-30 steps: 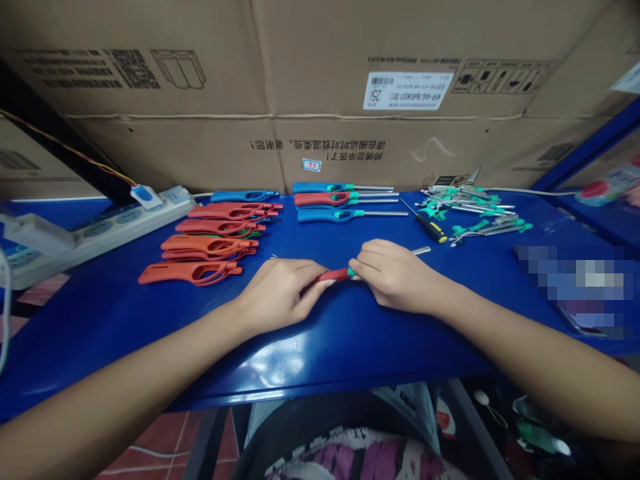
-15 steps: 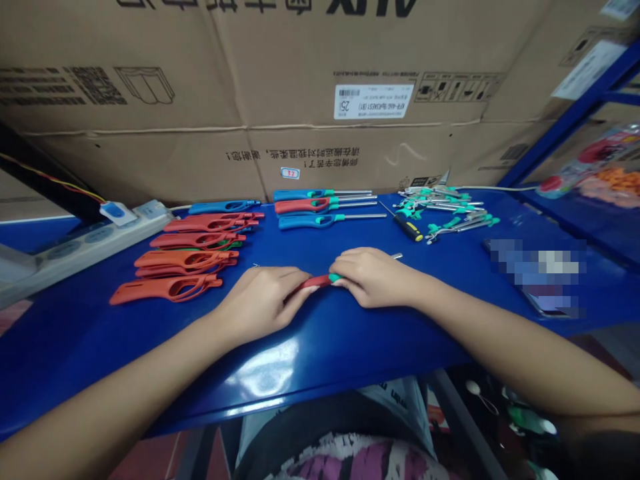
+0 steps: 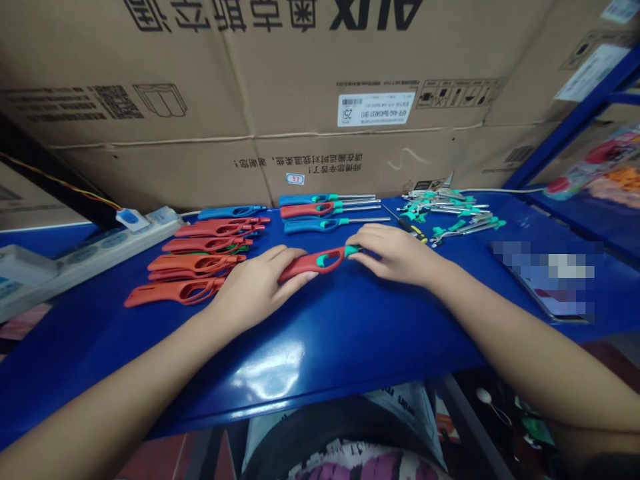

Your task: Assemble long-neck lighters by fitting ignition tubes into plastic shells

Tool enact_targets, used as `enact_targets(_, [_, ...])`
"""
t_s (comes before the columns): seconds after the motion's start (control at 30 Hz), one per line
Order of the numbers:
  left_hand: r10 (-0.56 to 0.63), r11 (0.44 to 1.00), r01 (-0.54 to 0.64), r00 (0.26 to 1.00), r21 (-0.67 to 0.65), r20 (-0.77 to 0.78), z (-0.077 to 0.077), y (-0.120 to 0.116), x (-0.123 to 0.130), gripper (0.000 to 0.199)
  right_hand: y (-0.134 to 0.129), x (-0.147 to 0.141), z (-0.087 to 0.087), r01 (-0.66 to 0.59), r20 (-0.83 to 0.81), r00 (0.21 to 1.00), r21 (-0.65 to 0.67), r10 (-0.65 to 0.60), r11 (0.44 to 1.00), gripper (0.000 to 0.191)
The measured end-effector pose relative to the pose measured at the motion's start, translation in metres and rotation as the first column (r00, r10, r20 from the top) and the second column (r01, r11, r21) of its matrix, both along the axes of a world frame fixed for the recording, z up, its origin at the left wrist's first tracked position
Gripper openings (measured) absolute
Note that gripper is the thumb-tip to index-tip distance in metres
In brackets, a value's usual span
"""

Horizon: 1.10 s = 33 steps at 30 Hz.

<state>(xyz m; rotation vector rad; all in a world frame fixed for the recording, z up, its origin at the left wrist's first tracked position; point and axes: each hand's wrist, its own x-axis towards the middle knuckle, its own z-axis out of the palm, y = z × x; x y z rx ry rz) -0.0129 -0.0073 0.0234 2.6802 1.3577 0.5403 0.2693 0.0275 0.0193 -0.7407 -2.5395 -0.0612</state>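
Note:
My left hand (image 3: 263,280) is closed around the handle of a red long-nosed lighter (image 3: 303,265). Its oval trigger opening faces me, with a green trigger inside. At the other end, my right hand (image 3: 395,253) pinches the green collar (image 3: 352,251); those fingers hide the tube. Beyond my hands lie a blue lighter (image 3: 310,226), a red lighter (image 3: 300,211) and another blue one, all with metal tubes. Orange and red lighter handles (image 3: 163,293) without tubes lie in a row on the left. Metal tubes with green trigger parts (image 3: 450,200) are heaped at the back right.
A black-and-yellow screwdriver (image 3: 414,231) lies just behind my right hand. On the right is a phone (image 3: 545,283) with a blurred-out screen. A white power strip (image 3: 95,248) runs along the left. A large cardboard box (image 3: 300,80) stands behind the blue table (image 3: 350,347).
Both hands have moved slightly away from me, and the red lighter has turned so that its trigger opening shows. My right fingers have shifted toward the end of the green collar.

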Motion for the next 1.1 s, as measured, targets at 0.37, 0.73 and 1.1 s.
enact_targets(0.37, [-0.050,0.996,0.060,0.987,0.061,-0.154,-0.008,-0.003,0.003,0.045,-0.004,0.002,0.000,-0.027,0.155,0.987,-0.053,0.035,0.998,0.025])
enact_targets(0.73, [-0.068,0.996,0.075,0.984,0.038,-0.162,-0.016,-0.002,0.003,0.037,0.002,0.011,0.011,0.297,0.414,0.899,-0.339,-0.142,0.893,0.020])
enact_targets(1.1, [-0.118,0.992,0.115,0.992,-0.059,-0.037,-0.020,0.003,-0.001,0.033,0.014,0.029,0.017,0.886,0.436,0.418,0.001,-0.797,0.465,0.048])
